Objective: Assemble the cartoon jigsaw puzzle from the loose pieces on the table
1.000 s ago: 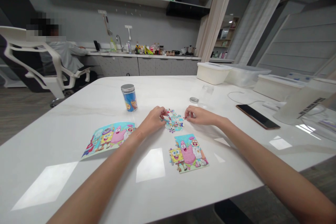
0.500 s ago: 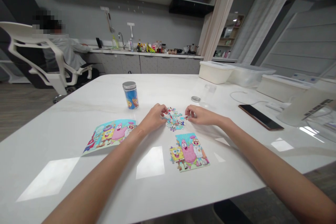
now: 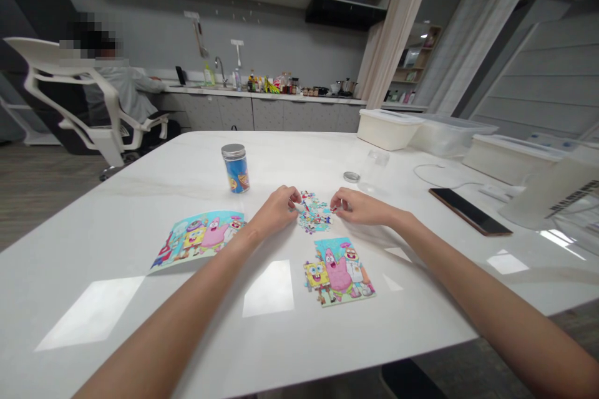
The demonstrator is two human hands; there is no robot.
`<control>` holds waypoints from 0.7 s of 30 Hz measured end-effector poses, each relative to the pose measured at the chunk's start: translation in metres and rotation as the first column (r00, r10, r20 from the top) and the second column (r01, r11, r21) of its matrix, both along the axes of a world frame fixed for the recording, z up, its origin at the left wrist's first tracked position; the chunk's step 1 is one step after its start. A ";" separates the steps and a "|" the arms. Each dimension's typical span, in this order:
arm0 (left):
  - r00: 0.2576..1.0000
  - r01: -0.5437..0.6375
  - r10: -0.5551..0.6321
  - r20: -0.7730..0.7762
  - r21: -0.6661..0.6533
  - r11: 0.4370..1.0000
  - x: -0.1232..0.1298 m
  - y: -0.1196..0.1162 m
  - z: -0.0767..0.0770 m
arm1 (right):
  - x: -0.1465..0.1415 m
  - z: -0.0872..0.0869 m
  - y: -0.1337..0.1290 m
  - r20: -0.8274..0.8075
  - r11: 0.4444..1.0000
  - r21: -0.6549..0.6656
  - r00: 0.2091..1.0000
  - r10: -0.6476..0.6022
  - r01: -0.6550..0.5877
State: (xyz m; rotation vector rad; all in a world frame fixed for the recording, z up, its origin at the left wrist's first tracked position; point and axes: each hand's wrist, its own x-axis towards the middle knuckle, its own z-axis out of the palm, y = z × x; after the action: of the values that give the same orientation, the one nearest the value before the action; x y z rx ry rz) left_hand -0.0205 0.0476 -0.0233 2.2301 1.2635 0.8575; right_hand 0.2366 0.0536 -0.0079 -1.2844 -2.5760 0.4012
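Observation:
Loose jigsaw pieces [image 3: 316,215] lie in a small pile between my two hands. At the pile's left edge, my left hand [image 3: 279,211] is closed in a pinch, with a pale puzzle piece just showing at its fingertips. My right hand [image 3: 358,205] pinches a small puzzle piece with red on it [image 3: 333,211] on the pile's right side. Nearer to me lies a partly joined puzzle [image 3: 339,271] of a yellow square figure, a pink starfish and a third figure. A glossy picture sheet [image 3: 199,237] with the same figures lies left, partly behind my left forearm.
A lidded jar with a blue wrap [image 3: 236,168] stands at the back left. Beyond my right hand are a clear jar [image 3: 374,171] and a metal lid [image 3: 351,177]. Right are a phone [image 3: 469,212], a cable and storage boxes [image 3: 388,129]. A person [image 3: 121,90] sits far left.
The view has shifted slightly, so most things appear a little further right. Both hands stay by the pile, and a pale piece shows more clearly at my left fingertips.

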 end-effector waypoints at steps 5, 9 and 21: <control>1.000 0.022 -0.022 -0.010 0.009 1.000 -0.001 0.001 -0.002 | -0.005 0.000 -0.004 -0.002 1.000 -0.027 1.000 -0.010 0.010; 0.999 0.018 -0.016 -0.029 0.042 0.999 0.000 -0.001 0.000 | -0.008 0.001 -0.007 -0.020 0.999 -0.047 1.000 -0.001 0.000; 0.955 0.035 0.010 -0.298 0.146 0.989 0.000 -0.003 0.002 | -0.004 0.002 -0.006 -0.011 0.999 -0.032 1.000 -0.027 0.026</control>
State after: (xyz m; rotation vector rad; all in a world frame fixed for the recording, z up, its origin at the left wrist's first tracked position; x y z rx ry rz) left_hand -0.0200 0.0443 -0.0214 2.5601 1.3530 0.6460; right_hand 0.2327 0.0473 -0.0062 -1.3215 -2.5500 0.4457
